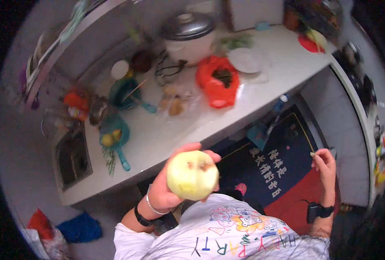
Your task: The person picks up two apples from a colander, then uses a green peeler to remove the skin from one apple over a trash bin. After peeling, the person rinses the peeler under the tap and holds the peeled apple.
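Observation:
My left hand (162, 191) holds up a large peeled fruit or vegetable (192, 182) in front of my chest. Its pale yellow flesh is faceted, with two brown spots near the top, and the fingers wrap around its back and sides. Out to the right, away from the counter, my right hand (325, 165) pinches a small pale bit (312, 154) between thumb and fingertips. What that bit is, I cannot tell.
Along the white counter (186, 130) are a rice cooker (189, 42), a red plastic bag (217, 97) with dark contents, a white plate (244, 60), a teal strainer (124, 125) with yellow fruits, and a sink (73, 157). A dark mat (244, 162) covers the floor.

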A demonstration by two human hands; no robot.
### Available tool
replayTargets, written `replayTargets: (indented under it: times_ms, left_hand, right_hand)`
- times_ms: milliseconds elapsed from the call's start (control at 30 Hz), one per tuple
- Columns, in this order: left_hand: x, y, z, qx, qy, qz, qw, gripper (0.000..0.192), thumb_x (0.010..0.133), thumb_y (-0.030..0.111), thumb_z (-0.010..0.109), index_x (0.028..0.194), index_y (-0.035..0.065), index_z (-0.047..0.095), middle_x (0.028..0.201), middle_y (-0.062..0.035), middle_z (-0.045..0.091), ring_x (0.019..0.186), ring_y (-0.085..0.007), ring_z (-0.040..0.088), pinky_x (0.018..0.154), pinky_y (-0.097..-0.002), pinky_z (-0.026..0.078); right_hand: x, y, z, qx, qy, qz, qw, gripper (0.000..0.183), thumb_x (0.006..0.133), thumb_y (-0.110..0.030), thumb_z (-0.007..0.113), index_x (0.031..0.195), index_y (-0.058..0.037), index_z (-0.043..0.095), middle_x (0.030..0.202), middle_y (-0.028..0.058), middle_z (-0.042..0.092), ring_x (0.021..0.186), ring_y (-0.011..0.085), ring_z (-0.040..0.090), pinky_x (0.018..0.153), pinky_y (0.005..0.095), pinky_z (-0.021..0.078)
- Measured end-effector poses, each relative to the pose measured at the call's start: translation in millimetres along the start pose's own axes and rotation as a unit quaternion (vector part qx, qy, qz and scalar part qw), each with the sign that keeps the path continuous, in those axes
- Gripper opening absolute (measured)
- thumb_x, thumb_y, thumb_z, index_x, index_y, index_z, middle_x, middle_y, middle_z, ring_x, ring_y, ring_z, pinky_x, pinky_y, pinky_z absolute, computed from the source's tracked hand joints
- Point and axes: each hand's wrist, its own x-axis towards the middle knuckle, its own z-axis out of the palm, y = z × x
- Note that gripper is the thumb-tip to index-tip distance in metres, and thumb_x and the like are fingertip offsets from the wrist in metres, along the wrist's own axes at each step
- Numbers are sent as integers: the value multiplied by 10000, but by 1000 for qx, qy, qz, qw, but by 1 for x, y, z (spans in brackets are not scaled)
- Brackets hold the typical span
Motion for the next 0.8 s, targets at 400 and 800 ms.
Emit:
replayTargets:
  times_ms: [400,800]
  left_hand:
    - [204,-202,220,-94,-407,-139,898,445,921,201,625,1279,212,360,1209,-334,453,970,-535,574,718,-611,527]
    - [383,-313,265,13,-481,-134,866,933,678,-34,819,1407,190,281,1351,-191,347,1181,-441,502,892,-542,517]
  right_hand:
    - [-179,173,-243,102,302,175,932,14,906,-97,580,900,-92,592,779,-24,597,630,42,551,511,182,369]
    - [-105,202,-299,75,354,158,919,37,907,-15,576,897,-46,594,796,-6,597,658,63,542,584,225,455]
